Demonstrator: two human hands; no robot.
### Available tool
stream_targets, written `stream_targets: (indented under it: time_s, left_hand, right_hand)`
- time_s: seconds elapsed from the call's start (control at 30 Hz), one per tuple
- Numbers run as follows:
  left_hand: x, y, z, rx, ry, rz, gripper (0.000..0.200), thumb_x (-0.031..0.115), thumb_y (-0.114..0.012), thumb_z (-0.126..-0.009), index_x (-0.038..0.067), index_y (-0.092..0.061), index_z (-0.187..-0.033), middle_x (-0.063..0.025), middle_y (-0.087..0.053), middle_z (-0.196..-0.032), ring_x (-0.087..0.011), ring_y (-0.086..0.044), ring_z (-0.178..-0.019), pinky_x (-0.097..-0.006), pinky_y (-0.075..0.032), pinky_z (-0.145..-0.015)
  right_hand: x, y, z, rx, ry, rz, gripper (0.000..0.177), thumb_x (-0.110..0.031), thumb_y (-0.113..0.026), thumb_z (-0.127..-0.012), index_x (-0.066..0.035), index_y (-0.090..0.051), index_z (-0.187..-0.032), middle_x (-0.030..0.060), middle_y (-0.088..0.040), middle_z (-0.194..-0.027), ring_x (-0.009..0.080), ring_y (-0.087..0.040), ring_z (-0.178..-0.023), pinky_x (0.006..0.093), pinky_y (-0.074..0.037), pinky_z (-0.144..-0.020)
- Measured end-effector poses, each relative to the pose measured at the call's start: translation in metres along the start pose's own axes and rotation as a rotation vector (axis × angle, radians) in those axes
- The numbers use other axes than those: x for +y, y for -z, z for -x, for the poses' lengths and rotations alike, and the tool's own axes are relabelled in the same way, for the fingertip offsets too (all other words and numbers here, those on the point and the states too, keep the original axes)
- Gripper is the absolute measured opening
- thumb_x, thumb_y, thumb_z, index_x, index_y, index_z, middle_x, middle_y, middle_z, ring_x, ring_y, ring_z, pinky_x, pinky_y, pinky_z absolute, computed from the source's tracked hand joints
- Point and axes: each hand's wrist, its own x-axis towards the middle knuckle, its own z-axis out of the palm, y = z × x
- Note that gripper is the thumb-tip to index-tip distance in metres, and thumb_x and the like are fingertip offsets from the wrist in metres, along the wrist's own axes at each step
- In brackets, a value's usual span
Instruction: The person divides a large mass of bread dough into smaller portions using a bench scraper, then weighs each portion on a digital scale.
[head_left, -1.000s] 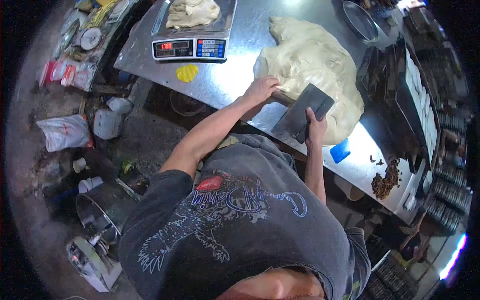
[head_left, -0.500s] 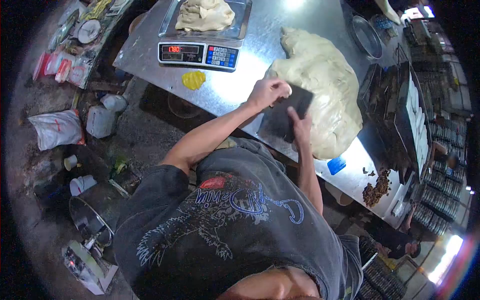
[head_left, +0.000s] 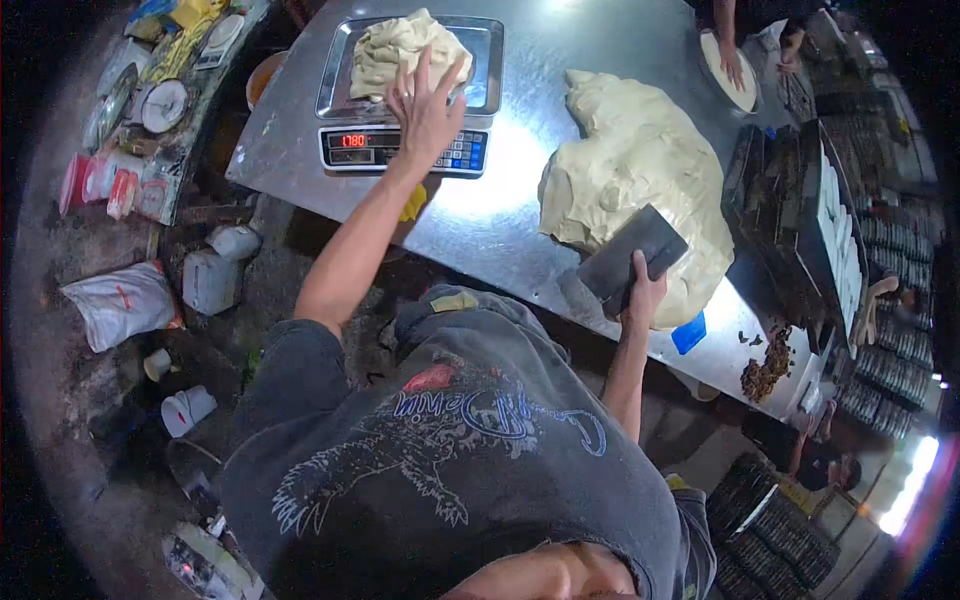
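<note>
My left hand (head_left: 428,115), fingers spread, touches the pale dough piece (head_left: 395,52) on the metal tray of the digital scale (head_left: 405,150). The scale's red display shows 1.780. In my right hand (head_left: 645,290) is a dark flat scraper (head_left: 634,257), gripped near its edge, over the lower part of the large dough mass (head_left: 650,150). That mass rests on the metal table (head_left: 480,235). A yellow piece (head_left: 413,204) lies partly behind my left forearm.
A blue scraper (head_left: 689,333) and dark brown crumbs (head_left: 768,368) lie at the table's right edge. Black trays (head_left: 790,215) stand beyond them. At the top right a co-worker's hand (head_left: 731,62) reaches into a round pan (head_left: 738,95).
My left hand has moved from beside the scraper up to the dough on the scale. My right hand has shifted slightly right with the scraper. A co-worker's hand has appeared at the round pan.
</note>
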Motion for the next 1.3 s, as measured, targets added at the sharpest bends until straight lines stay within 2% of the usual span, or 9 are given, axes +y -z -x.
stream_targets:
  time_s: [0.13, 0.23, 0.33, 0.37, 0.6, 0.73, 0.9, 1.0, 1.3]
  left_hand:
    - [0.050, -0.032, 0.050, -0.136, 0.092, 0.621, 0.033, 0.024, -0.064, -0.094, 0.011, -0.068, -0.123, -0.0148, -0.064, -0.126, -0.0339, -0.061, -0.114, -0.0412, -0.048, -0.098]
    - [0.124, -0.030, 0.085, -0.479, 0.200, 0.887, 0.035, 0.029, -0.066, -0.090, 0.003, -0.068, -0.114, -0.0213, -0.068, -0.108, -0.0358, -0.065, -0.105, -0.0414, -0.050, -0.093]
    - [0.175, -0.044, 0.103, -0.758, 0.239, 0.820, 0.034, 0.026, -0.064, -0.090, -0.002, -0.069, -0.109, -0.0235, -0.069, -0.100, -0.0379, -0.068, -0.096, -0.0446, -0.052, -0.089]
    - [0.185, -0.055, 0.108, -0.879, 0.234, 0.775, 0.045, 0.032, -0.066, -0.092, -0.004, -0.063, -0.120, -0.0207, -0.064, -0.113, -0.0333, -0.063, -0.108, -0.0402, -0.050, -0.093]
    - [0.223, -0.087, 0.155, -0.642, -0.070, 0.353, 0.059, 0.017, -0.079, -0.078, 0.000, -0.053, -0.127, -0.0210, -0.051, -0.124, -0.0401, -0.053, -0.117, -0.0476, -0.047, -0.099]
    - [0.206, -0.090, 0.155, -0.620, -0.031, 0.553, 0.036, 0.017, -0.071, -0.086, 0.009, -0.056, -0.118, -0.0174, -0.053, -0.117, -0.0417, -0.056, -0.106, -0.0503, -0.048, -0.092]
    - [0.219, -0.068, 0.153, -0.332, 0.092, 0.434, 0.041, 0.019, -0.071, -0.086, 0.008, -0.054, -0.121, -0.0181, -0.052, -0.117, -0.0402, -0.053, -0.110, -0.0486, -0.045, -0.095]
    - [0.212, -0.084, 0.164, -0.500, 0.110, 0.492, 0.042, 0.018, -0.072, -0.085, 0.007, -0.053, -0.122, -0.0185, -0.052, -0.118, -0.0397, -0.053, -0.110, -0.0470, -0.046, -0.095]
    - [0.207, -0.072, 0.155, -0.479, 0.235, 0.668, 0.019, 0.014, -0.070, -0.086, 0.002, -0.068, -0.099, -0.0137, -0.069, -0.098, -0.0328, -0.067, -0.093, -0.0407, -0.053, -0.083]
  right_hand:
    - [-0.004, 0.010, 0.021, 0.015, -0.115, -0.036, 0.050, -0.017, -0.077, -0.089, 0.004, -0.057, -0.130, 0.0105, -0.066, -0.119, 0.0219, -0.064, -0.105, 0.0349, -0.051, -0.092]
    - [0.006, 0.023, 0.023, -0.016, -0.113, -0.061, 0.051, -0.017, -0.077, -0.089, 0.003, -0.056, -0.131, 0.0103, -0.066, -0.119, 0.0218, -0.064, -0.106, 0.0349, -0.050, -0.093]
    - [0.002, 0.039, 0.024, -0.017, -0.145, -0.046, 0.050, -0.017, -0.077, -0.089, 0.002, -0.057, -0.131, 0.0102, -0.066, -0.119, 0.0221, -0.064, -0.107, 0.0347, -0.050, -0.094]
    - [0.001, 0.047, 0.024, -0.015, -0.134, -0.049, 0.050, -0.017, -0.077, -0.089, 0.002, -0.057, -0.131, 0.0100, -0.066, -0.119, 0.0219, -0.064, -0.106, 0.0345, -0.050, -0.093]
    - [0.000, 0.100, 0.026, 0.014, -0.075, -0.052, 0.049, -0.016, -0.077, -0.090, 0.001, -0.057, -0.131, 0.0095, -0.066, -0.119, 0.0211, -0.065, -0.102, 0.0343, -0.052, -0.089]
    - [0.011, 0.122, 0.028, 0.007, -0.052, -0.105, 0.048, -0.019, -0.077, -0.090, 0.004, -0.058, -0.128, 0.0096, -0.069, -0.113, 0.0196, -0.065, -0.097, 0.0337, -0.052, -0.088]
    - [0.021, 0.133, 0.022, 0.005, -0.057, -0.082, 0.046, -0.018, -0.076, -0.090, 0.003, -0.059, -0.127, 0.0098, -0.068, -0.115, 0.0200, -0.065, -0.097, 0.0337, -0.052, -0.087]
    - [0.016, 0.131, 0.024, -0.011, -0.065, -0.056, 0.045, -0.018, -0.076, -0.090, 0.003, -0.060, -0.126, 0.0101, -0.069, -0.114, 0.0205, -0.065, -0.095, 0.0338, -0.052, -0.086]
    - [-0.005, 0.125, 0.007, -0.128, -0.054, -0.063, 0.051, -0.018, -0.077, -0.089, 0.002, -0.056, -0.131, 0.0101, -0.065, -0.121, 0.0211, -0.063, -0.105, 0.0341, -0.050, -0.093]
